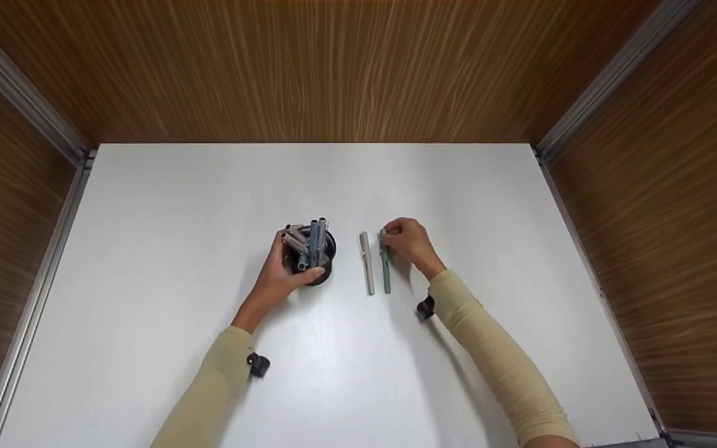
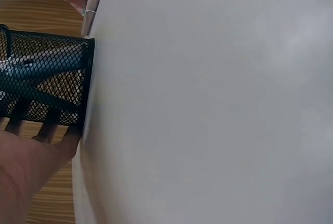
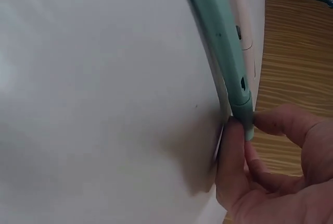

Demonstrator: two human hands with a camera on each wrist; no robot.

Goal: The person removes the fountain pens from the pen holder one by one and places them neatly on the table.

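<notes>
- Nearest the head camera: two forearms in cream sleeves [image 1: 501, 361], each with a small black wrist-mounted unit [image 1: 425, 307], extended over the white counter [image 1: 165, 249].
- Left hand [image 1: 281, 277]: wrapped around the near side of a black mesh pen cup [image 1: 327, 252], thumb on its right wall, fingers [image 2: 49, 130] curled against the mesh as seen from the left wrist.
- Pen cup: upright on the counter, left of centre, filled with several grey and blue-grey pens [image 1: 309, 242] leaning at mixed angles.
- Right hand [image 1: 409, 242]: fingers curled, thumb [image 3: 231, 161] and fingertips pinching the far end of a green pen [image 1: 385, 264].
- Green pen: lying flat on the counter, right of the cup, pointing roughly toward and away from the person; cap end seen close in the right wrist view [image 3: 221, 52].
- Grey pen [image 1: 367, 264]: lying flat just beside the green pen on its left, parallel to it, between it and the cup, untouched by either hand.
- Surroundings: wood-grain panels [image 1: 333, 62] on three sides of the counter, metal corner rails [image 1: 16, 87] at the joints.
</notes>
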